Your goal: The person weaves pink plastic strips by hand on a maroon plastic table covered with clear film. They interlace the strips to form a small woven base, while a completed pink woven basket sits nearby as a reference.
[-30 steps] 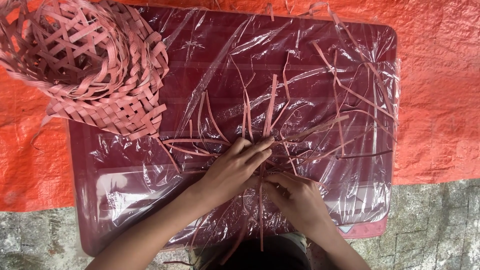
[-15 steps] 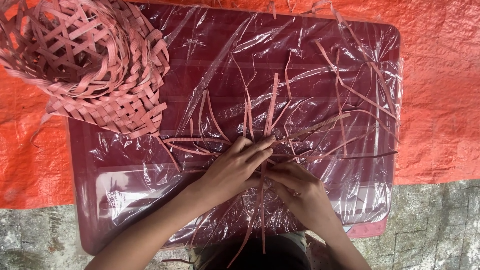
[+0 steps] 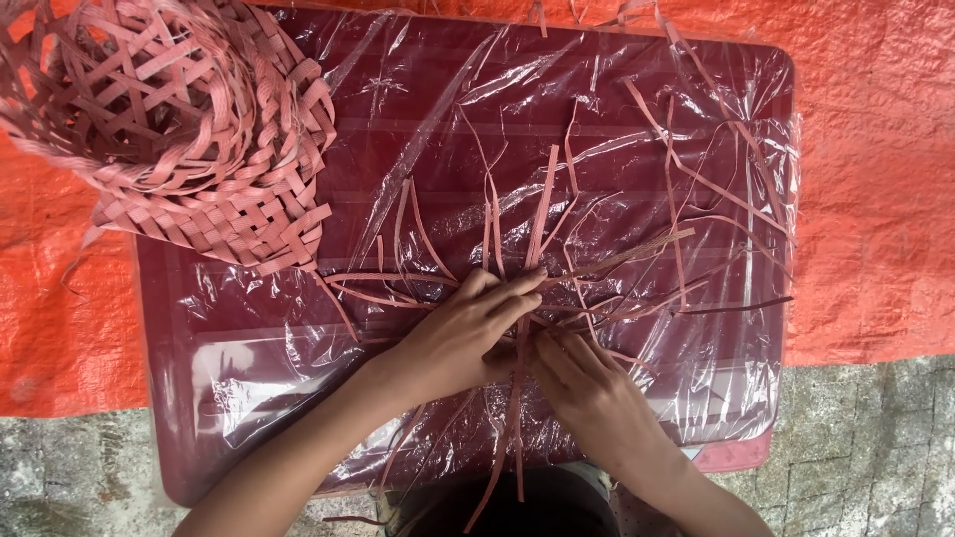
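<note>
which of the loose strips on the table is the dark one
The dark strip lying almost flat at the right side of the table, right of both hands. It looks near black, while the other loose strips are pink-red.

Two hands at work: left hand (image 3: 463,333) and right hand (image 3: 597,398). One woven pink basket (image 3: 174,129). One dark red desk (image 3: 164,398) under one clear plastic sheet (image 3: 637,109). One orange tarp (image 3: 875,199). Loose pink strips (image 3: 542,214) crossing in a fan, too many and too tangled to count
</note>
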